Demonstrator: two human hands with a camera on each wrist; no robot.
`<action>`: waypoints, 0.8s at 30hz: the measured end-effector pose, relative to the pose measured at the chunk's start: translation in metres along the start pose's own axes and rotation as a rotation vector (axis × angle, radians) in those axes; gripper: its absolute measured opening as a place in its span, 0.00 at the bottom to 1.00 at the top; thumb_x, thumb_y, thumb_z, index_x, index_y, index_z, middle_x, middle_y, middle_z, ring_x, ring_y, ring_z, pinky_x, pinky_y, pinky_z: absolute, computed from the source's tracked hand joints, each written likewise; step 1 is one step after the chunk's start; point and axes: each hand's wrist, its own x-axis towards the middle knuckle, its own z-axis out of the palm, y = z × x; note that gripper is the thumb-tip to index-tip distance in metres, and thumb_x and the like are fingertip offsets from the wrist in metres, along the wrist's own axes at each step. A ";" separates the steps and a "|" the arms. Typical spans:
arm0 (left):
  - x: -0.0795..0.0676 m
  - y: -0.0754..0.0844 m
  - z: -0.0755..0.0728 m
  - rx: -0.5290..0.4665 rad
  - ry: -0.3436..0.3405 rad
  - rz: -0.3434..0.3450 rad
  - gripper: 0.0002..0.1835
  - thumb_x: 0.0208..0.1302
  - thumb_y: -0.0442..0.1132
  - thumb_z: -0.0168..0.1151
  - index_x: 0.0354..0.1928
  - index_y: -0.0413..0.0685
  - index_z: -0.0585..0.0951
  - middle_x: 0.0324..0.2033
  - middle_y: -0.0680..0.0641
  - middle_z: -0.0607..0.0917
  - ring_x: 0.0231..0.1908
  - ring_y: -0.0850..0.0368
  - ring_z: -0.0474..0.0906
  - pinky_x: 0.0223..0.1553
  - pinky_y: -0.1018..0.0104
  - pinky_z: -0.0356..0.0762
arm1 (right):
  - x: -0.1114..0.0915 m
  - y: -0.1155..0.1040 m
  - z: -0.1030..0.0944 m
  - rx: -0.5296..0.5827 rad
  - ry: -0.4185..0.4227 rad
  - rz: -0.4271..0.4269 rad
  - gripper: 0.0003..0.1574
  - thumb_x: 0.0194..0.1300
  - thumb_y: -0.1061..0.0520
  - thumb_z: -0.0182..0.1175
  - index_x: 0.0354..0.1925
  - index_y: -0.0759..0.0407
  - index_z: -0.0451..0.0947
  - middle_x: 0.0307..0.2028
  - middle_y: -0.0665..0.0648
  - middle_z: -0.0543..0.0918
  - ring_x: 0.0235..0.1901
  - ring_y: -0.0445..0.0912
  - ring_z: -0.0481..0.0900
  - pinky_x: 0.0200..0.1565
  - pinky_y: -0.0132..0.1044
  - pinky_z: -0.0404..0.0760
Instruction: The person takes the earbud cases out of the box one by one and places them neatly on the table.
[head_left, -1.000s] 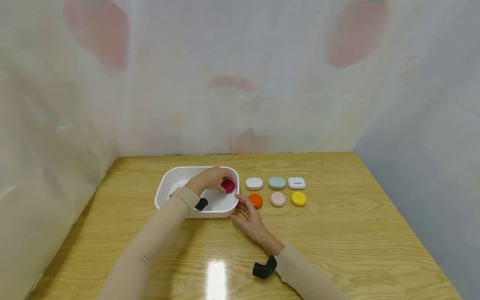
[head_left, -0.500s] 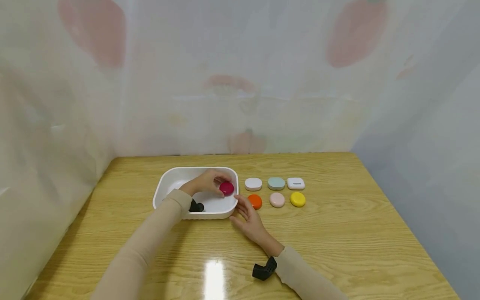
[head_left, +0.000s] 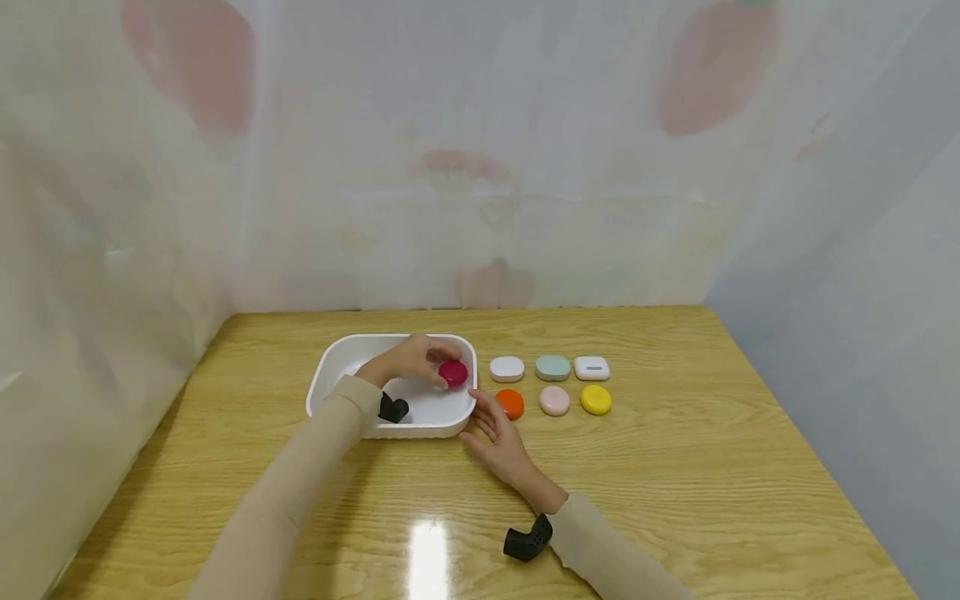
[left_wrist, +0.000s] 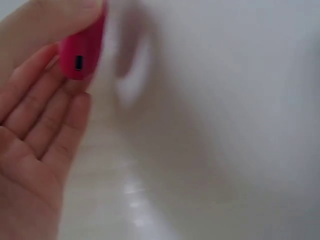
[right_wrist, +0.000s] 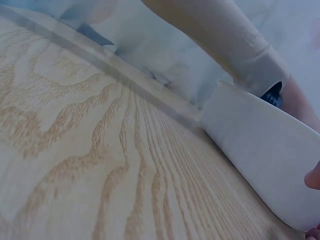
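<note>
My left hand (head_left: 408,358) reaches into the white plastic tub (head_left: 337,367) and holds a round crimson earbud case (head_left: 453,374) between thumb and fingers. In the left wrist view the case (left_wrist: 82,50) shows a small charging port facing the camera. Whether it touches the tub floor I cannot tell. At the tub's front right corner rests my right hand (head_left: 501,446), its fingers along the right wall and the thumb by the front wall, both outside. The right wrist view shows the tub's outer wall (right_wrist: 260,150) with a fingertip against it.
To the tub's right lie two rows of small cases. The back row has a white (head_left: 507,369), a pale green (head_left: 552,367) and another white case (head_left: 592,368). In front are orange (head_left: 512,405), pink (head_left: 555,401) and yellow (head_left: 596,400) round ones. Patterned sheeting surrounds the wooden table (head_left: 675,467).
My left hand has drawn slightly left with the crimson case, away from the tub's right wall, and more of the case shows. The right hand has stayed at the corner.
</note>
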 end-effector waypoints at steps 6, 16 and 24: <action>-0.004 0.018 -0.019 -0.012 -0.010 -0.030 0.29 0.52 0.37 0.73 0.59 0.43 0.78 0.56 0.41 0.83 0.59 0.43 0.77 0.63 0.52 0.74 | 0.000 -0.002 0.000 -0.008 -0.001 0.005 0.43 0.61 0.71 0.60 0.71 0.64 0.55 0.69 0.73 0.61 0.68 0.65 0.64 0.70 0.54 0.62; -0.025 0.053 -0.027 -0.053 0.028 0.072 0.28 0.52 0.36 0.73 0.57 0.40 0.79 0.54 0.39 0.84 0.56 0.43 0.80 0.62 0.48 0.74 | 0.001 -0.009 -0.003 -0.018 -0.025 0.038 0.43 0.63 0.69 0.59 0.72 0.65 0.53 0.69 0.74 0.60 0.69 0.66 0.62 0.70 0.56 0.61; -0.045 0.064 -0.010 -0.077 0.106 0.128 0.29 0.50 0.35 0.74 0.57 0.41 0.79 0.53 0.42 0.85 0.55 0.46 0.81 0.62 0.52 0.76 | 0.001 -0.035 -0.019 -0.081 0.029 0.167 0.35 0.66 0.66 0.57 0.69 0.64 0.59 0.59 0.72 0.73 0.59 0.59 0.75 0.59 0.35 0.79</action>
